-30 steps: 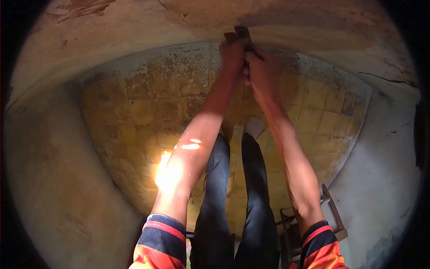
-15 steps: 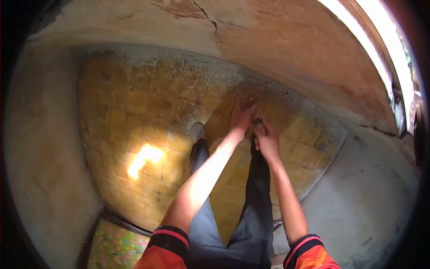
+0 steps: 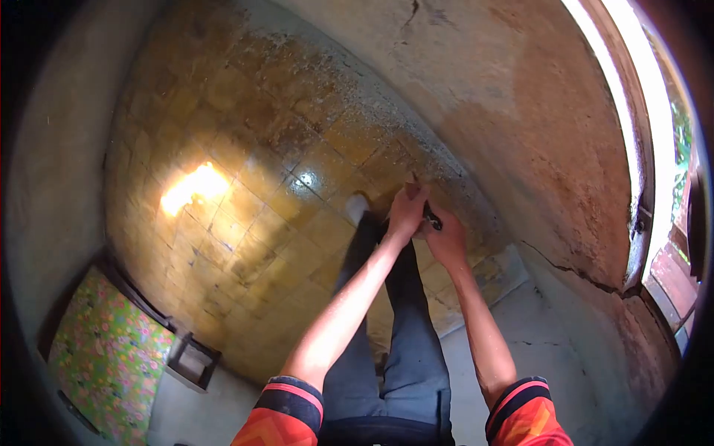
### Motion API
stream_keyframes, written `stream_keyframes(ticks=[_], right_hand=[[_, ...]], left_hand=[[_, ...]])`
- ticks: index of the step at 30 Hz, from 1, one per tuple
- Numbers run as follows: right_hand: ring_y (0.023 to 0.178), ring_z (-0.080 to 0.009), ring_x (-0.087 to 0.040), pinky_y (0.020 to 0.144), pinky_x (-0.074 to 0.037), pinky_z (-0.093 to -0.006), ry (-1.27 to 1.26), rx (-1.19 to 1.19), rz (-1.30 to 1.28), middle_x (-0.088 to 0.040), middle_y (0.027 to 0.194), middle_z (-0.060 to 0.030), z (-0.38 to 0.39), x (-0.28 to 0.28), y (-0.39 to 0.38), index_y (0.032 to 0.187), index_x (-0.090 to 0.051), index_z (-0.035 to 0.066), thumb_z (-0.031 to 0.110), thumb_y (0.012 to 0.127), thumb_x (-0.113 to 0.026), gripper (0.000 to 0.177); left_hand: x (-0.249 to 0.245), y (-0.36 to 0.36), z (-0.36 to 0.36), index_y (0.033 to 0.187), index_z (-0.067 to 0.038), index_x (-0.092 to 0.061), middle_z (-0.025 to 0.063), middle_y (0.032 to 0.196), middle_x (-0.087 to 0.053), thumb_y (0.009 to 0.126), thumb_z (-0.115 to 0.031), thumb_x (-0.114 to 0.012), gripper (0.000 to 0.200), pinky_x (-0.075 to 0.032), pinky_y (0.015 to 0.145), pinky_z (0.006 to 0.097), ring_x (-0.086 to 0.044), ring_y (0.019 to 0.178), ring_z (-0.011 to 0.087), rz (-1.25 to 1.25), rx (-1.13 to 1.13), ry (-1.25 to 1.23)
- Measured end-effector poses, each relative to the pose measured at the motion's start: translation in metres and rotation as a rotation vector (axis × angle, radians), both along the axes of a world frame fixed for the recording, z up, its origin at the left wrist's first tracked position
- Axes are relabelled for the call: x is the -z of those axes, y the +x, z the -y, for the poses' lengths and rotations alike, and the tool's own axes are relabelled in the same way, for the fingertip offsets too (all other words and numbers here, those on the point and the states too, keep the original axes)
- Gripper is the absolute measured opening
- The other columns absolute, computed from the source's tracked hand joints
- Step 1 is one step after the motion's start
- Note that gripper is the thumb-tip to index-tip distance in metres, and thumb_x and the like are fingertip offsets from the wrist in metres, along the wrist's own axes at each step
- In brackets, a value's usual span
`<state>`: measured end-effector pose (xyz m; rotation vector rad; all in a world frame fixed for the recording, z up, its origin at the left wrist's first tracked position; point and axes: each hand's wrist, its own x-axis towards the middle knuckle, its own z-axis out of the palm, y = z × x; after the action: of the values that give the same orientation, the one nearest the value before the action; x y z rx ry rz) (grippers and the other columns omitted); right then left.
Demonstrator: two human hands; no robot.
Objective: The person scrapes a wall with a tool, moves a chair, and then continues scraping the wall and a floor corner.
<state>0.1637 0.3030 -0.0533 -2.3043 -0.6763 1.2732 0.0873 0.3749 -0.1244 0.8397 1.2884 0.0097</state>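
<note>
My two hands are close together over my legs, near the foot of the wall. My left hand is closed, with a thin brownish tip jutting out past its fingers. My right hand is wrapped round a small dark object with a shiny part, which shows in the gap between the hands. The fingers hide most of it, and I cannot tell what kind of thing it is.
Worn yellow tiles cover the floor, with a bright sunlit patch at left. A cracked plaster wall rises ahead beside a bright window opening. A flowered green cushion and a small dark-framed box are at lower left.
The view has turned, bringing more of the flowered cushion and the window into sight. My left hand has come nearer my right and closed; the dark object stays between them.
</note>
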Motion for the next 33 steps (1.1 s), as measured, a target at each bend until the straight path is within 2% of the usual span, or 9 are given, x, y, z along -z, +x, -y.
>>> stream_keyframes(ticks=[5, 8, 11, 13, 17, 20, 24, 26, 33], right_hand=[[0.098, -0.0323, -0.060, 0.084, -0.045, -0.0361, -0.011, -0.065, 0.131, -0.061, 0.106, -0.0218, -0.007, -0.021, 0.016, 0.128, -0.053, 0.008, 0.007, 0.080, -0.056, 0.048], [0.097, -0.0316, -0.058, 0.085, -0.044, -0.0353, 0.059, -0.093, 0.215, -0.059, 0.107, -0.0211, -0.017, -0.009, 0.026, 0.130, -0.051, 0.005, 0.007, 0.081, -0.056, 0.049], [0.091, -0.0367, -0.057, 0.081, -0.044, -0.0412, 0.204, -0.009, 0.305, -0.055, 0.092, -0.0207, -0.037, 0.008, 0.035, 0.131, -0.051, 0.007, 0.011, 0.081, -0.058, 0.050], [0.090, -0.0330, -0.058, 0.080, -0.044, -0.0384, 0.166, -0.016, 0.294, -0.056, 0.091, -0.0187, -0.045, 0.029, 0.049, 0.131, -0.051, 0.006, 0.010, 0.081, -0.058, 0.050], [0.088, -0.0238, -0.058, 0.078, -0.044, -0.0332, 0.171, 0.063, 0.192, -0.058, 0.093, -0.0172, -0.058, 0.079, 0.076, 0.132, -0.050, 0.007, 0.010, 0.083, -0.058, 0.050], [0.092, -0.0165, -0.059, 0.081, -0.044, -0.0289, 0.245, 0.061, 0.168, -0.062, 0.101, -0.0159, -0.050, 0.094, 0.084, 0.132, -0.048, 0.004, 0.008, 0.085, -0.057, 0.049], [0.100, -0.0099, -0.054, 0.089, -0.041, -0.0238, 0.268, 0.117, 0.100, -0.062, 0.116, -0.0141, -0.043, 0.100, 0.088, 0.132, -0.044, -0.004, 0.001, 0.085, -0.055, 0.048], [0.102, -0.0120, -0.055, 0.089, -0.041, -0.0252, 0.294, 0.171, -0.013, -0.061, 0.117, -0.0165, -0.059, 0.103, 0.088, 0.132, -0.044, -0.005, 0.003, 0.085, -0.056, 0.049], [0.109, -0.0179, -0.055, 0.093, -0.041, -0.0289, 0.317, 0.238, 0.079, -0.059, 0.119, -0.0198, -0.054, 0.117, 0.066, 0.130, -0.044, -0.008, 0.007, 0.086, -0.057, 0.049]], left_hand=[[-0.011, 0.029, -0.003, 0.086, 0.003, -0.059, 0.0070, 0.075, -0.059, 0.083, -0.022, -0.058, 0.025, -0.043, 0.064, 0.0298, -0.055, 0.070, 0.0125, 0.053, -0.068, 0.078], [-0.005, 0.041, -0.024, 0.093, 0.006, -0.060, 0.0084, 0.079, -0.060, 0.083, -0.020, -0.057, 0.028, -0.044, 0.070, 0.0314, -0.055, 0.075, 0.0144, 0.124, -0.076, 0.094], [0.018, 0.066, -0.038, 0.091, 0.007, -0.059, 0.0076, 0.077, -0.061, 0.082, -0.021, -0.058, 0.029, -0.044, 0.069, 0.0317, -0.053, 0.073, 0.0129, 0.306, -0.260, 0.299], [0.035, 0.084, -0.044, 0.092, 0.008, -0.059, 0.0064, 0.076, -0.060, 0.083, -0.021, -0.058, 0.030, -0.044, 0.068, 0.0309, -0.051, 0.072, 0.0118, 0.377, -0.329, 0.349], [0.055, 0.098, -0.065, 0.101, 0.007, -0.057, 0.0186, 0.085, -0.064, 0.082, -0.015, -0.059, 0.030, -0.047, 0.074, 0.0345, -0.062, 0.083, 0.0192, 0.272, -0.204, 0.279], [0.071, 0.106, -0.059, 0.100, 0.007, -0.057, 0.0191, 0.083, -0.063, 0.082, -0.015, -0.059, 0.029, -0.047, 0.072, 0.0352, -0.060, 0.077, 0.0210, 0.298, -0.148, 0.280], [0.084, 0.120, -0.048, 0.092, 0.008, -0.056, 0.0218, 0.074, -0.058, 0.080, -0.012, -0.058, 0.023, -0.046, 0.065, 0.0363, -0.052, 0.065, 0.0221, 0.349, -0.322, 0.405], [0.084, 0.118, -0.059, 0.085, 0.008, -0.055, 0.0230, 0.069, -0.055, 0.079, -0.011, -0.058, 0.020, -0.045, 0.062, 0.0371, -0.048, 0.060, 0.0229, 0.251, -0.248, 0.428], [0.083, 0.111, -0.068, 0.077, 0.008, -0.056, 0.0195, 0.059, -0.051, 0.081, -0.012, -0.056, 0.021, -0.044, 0.056, 0.0379, -0.045, 0.055, 0.0192, 0.298, -0.212, 0.449]])
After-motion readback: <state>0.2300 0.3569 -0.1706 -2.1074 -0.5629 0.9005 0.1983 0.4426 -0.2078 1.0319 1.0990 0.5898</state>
